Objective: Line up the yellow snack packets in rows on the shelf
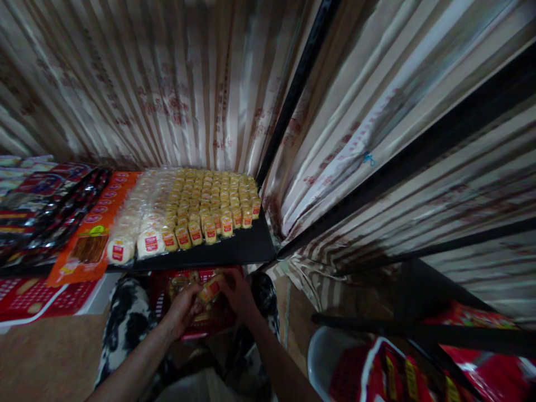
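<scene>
The fingers of the right hand (238,293) close on the far right end of a small yellow, block-shaped packet with a red label (210,288); those of the left hand (183,306) close about its near left side, their tips partly hidden. The packet lies tilted between the hands, above a red plastic basket with perforated walls (226,324) that holds similar packets (182,282). Should either grip loosen, the packet could drop into the basket, its smooth film being the likely cause; hard pinching could crease the wrapper. The packet looks glossy, its print too small to read. Just beyond, a flat black shelf (247,251) bears close-set rows of matching yellow packets (209,195); a knuckle brushing the near ones might topple them. Farther left are round white film-wrapped packets (151,237) and a flat orange bag (90,240); on the far side hangs a pale striped cloth curtain (201,84).
</scene>
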### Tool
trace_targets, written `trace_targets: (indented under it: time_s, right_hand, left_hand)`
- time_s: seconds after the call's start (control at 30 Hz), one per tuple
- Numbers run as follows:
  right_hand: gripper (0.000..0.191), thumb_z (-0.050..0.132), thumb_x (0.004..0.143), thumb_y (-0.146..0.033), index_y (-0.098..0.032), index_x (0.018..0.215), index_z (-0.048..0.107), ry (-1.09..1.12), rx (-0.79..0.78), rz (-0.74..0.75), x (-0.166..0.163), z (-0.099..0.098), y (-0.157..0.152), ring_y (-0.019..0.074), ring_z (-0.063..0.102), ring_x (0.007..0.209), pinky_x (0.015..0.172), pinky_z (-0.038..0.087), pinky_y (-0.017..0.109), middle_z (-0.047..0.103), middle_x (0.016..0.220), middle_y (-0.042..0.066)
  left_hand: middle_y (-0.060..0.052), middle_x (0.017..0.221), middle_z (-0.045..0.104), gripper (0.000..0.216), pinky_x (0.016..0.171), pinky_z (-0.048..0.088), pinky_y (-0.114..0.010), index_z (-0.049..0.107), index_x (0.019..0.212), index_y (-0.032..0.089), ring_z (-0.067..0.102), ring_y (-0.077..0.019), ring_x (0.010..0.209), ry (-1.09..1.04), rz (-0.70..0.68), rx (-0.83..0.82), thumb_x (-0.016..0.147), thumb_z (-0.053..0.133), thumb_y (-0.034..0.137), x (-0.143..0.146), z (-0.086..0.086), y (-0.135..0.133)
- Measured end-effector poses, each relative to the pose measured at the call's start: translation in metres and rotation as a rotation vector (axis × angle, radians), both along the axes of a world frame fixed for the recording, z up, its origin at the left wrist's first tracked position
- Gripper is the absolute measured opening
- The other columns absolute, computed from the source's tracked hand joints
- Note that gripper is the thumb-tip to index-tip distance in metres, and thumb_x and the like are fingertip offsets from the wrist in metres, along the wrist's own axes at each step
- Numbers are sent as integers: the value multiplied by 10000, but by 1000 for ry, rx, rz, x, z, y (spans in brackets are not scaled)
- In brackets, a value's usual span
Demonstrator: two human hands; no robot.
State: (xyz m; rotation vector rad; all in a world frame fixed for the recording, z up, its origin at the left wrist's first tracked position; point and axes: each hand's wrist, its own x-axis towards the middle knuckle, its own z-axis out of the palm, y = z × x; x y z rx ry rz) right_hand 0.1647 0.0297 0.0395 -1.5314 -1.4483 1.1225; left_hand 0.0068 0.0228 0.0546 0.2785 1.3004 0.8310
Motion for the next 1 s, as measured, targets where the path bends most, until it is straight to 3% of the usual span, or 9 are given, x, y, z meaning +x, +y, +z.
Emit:
trace_targets:
  time_s: [0.13, 0.3, 0.43, 0.57, 0.7, 0.8, 1.0]
  right_hand:
    - [208, 560, 773, -305, -182, 937, 597, 61, 34, -68, 7, 11, 6, 169, 647, 812, 767, 507, 280, 679, 873, 34]
    - [342, 589, 748, -329, -175, 1052, 563, 130, 3, -225, 17, 8, 14, 178, 655, 732, 677, 533, 287, 681, 827, 31]
    - [306, 521, 811, -338, -173, 1065, 565, 59, 12, -220, 23, 2, 12, 179, 654, 773, 707, 534, 296, 684, 868, 51]
    - [338, 532, 832, -332, -171, 1123, 591, -331, 290, -267, 28, 13, 7, 224, 577, 993, 897, 460, 384, 636, 1060, 111]
    - [399, 539, 855, -353, -183, 1216, 553, -513, 528, -118, 34, 26, 10, 235, 517, 1070, 932, 431, 395, 599, 1151, 113]
    - [421, 514, 872, -345, -157, 1249, 518, -539, 607, -87, 38, 24, 18, 236, 529, 1040, 896, 456, 395, 616, 1115, 124]
    - [383, 495, 874, -354, -155, 1199, 538, -493, 595, -247, 49, 14, 43, 233, 564, 952, 833, 477, 395, 636, 1055, 121]
  left_hand:
    - [51, 468, 501, 241, 412, 333, -172, 584, 635, 141, 424, -53, 407, -23, -48, 106, 607, 671, 364, 8, 14, 5]
    - [-26, 828, 668, 504, 550, 420, -204, 610, 985, 157, 589, -118, 649, 17, -104, 232, 568, 736, 411, 20, 25, 10]
    - [-7, 771, 646, 501, 536, 408, -210, 569, 1041, 160, 566, -108, 588, 128, -132, 291, 613, 696, 386, 28, 28, 19]
    - [-5, 754, 644, 388, 594, 443, -230, 586, 1006, 152, 586, -134, 640, 281, -238, 400, 638, 623, 268, 35, 34, 39]
    - [-49, 902, 673, 309, 790, 469, -280, 619, 960, 148, 615, -186, 839, 536, -363, 597, 661, 581, 219, 45, 36, 62]
    - [-52, 970, 674, 285, 840, 465, -301, 619, 986, 167, 615, -183, 883, 694, -475, 690, 717, 551, 231, 56, 39, 76]
    - [-54, 940, 665, 323, 796, 491, -302, 608, 1061, 167, 617, -156, 816, 764, -528, 772, 776, 534, 300, 81, 51, 99]
